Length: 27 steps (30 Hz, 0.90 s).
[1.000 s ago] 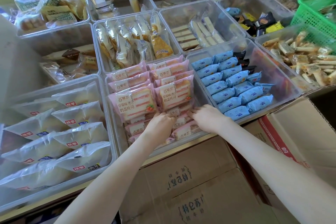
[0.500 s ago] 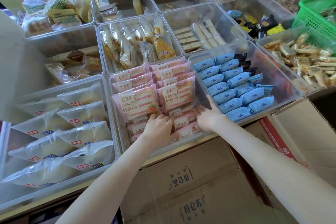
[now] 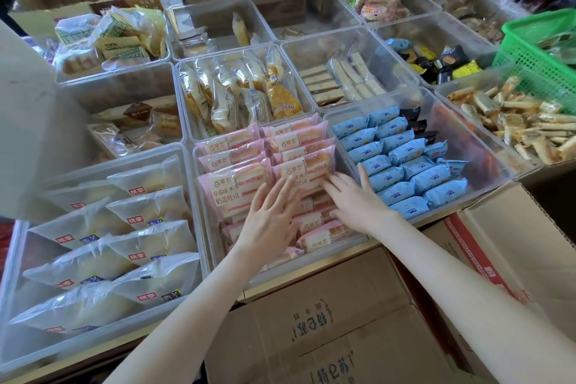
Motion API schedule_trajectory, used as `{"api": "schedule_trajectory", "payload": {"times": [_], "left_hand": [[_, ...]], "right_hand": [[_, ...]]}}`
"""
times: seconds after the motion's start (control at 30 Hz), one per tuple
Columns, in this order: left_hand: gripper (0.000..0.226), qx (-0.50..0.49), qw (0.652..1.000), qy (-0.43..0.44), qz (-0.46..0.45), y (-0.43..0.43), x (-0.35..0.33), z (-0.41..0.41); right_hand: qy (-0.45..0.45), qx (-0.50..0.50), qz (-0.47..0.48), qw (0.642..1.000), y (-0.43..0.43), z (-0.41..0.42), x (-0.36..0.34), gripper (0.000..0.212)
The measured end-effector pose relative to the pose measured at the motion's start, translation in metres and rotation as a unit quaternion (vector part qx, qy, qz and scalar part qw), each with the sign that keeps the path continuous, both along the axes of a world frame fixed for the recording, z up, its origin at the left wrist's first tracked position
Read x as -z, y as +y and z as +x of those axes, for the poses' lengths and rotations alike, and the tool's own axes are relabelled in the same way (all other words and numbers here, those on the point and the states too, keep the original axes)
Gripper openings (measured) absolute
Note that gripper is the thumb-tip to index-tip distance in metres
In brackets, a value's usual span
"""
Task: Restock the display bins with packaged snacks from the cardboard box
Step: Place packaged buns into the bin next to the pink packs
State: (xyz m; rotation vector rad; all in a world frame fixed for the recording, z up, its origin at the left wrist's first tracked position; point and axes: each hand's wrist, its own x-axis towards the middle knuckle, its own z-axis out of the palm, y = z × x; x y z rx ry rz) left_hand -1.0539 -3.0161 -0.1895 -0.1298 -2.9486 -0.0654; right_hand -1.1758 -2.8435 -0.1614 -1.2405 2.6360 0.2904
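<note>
The left hand (image 3: 270, 221) and right hand (image 3: 358, 204) lie flat and open, holding nothing, pressing the pink snack packs (image 3: 237, 187) neat in the middle bin (image 3: 200, 196); next they likely need more from the cardboard box (image 3: 514, 227).

Glossy pink wrappers (image 3: 240, 178), clear plastic bin (image 3: 349, 240), matt cardboard box (image 3: 311, 330)

shop | clear display bins (image 3: 505, 165) w/ pkgd snacks (image 3: 402, 165) | stock cartons (image 3: 311, 321)

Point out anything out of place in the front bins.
A few black packets sit among the blue packs, at their far edge. The front pink packs lie jumbled flat; the rear pink packs stand in neat rows.
</note>
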Motion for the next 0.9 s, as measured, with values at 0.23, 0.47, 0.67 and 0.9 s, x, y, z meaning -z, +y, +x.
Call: {"api": "schedule_trajectory", "payload": {"times": [0.23,0.47,0.67,0.9], "left_hand": [[0.084,-0.132,0.988,0.015,-0.083,-0.036,-0.007,-0.002],[0.119,-0.151,0.978,-0.060,-0.134,-0.070,0.008,-0.004],[0.111,-0.115,0.985,-0.015,-0.126,-0.066,0.011,-0.006],[0.114,-0.142,0.983,-0.057,-0.103,-0.058,-0.001,0.000]], "right_hand": [[0.185,-0.077,-0.099,0.975,-0.029,-0.009,0.022,0.105],[0.199,-0.066,-0.029,0.977,-0.039,-0.026,0.041,0.117],[0.218,-0.056,-0.027,0.974,-0.029,-0.029,0.048,0.103],[0.217,-0.030,-0.047,0.975,-0.030,-0.021,0.041,0.113]]}}
